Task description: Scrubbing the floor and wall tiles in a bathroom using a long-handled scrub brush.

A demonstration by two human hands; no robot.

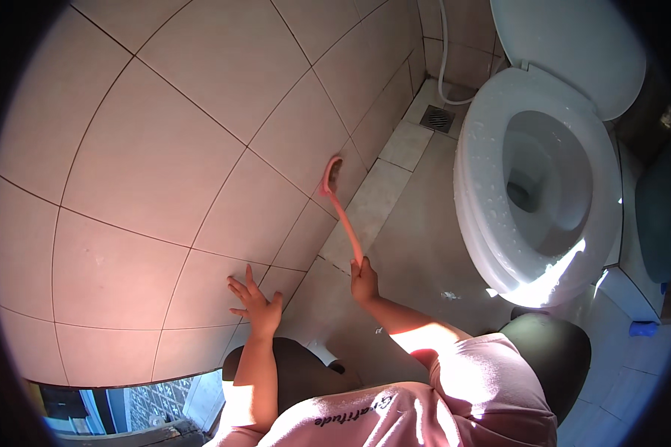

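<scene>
One pink brush (342, 216) is near the centre of the frame, its long axis leaning toward the upper left and its head pointing up at the tiled wall (179, 141). My right hand (364, 280) is clenched around the lower end of its handle, so the brush extends above this grip, while my left hand (258, 311) spreads its fingers at the wall, lower left of centre. To the right lie the floor (417, 216), a square drain (437, 119) and a white toilet (476, 179) with raised lid (589, 45).

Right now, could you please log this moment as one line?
left hand: spread, at tiled wall | right hand: gripping pink brush by handle | brush head: at wall | toilet lid: raised
</scene>
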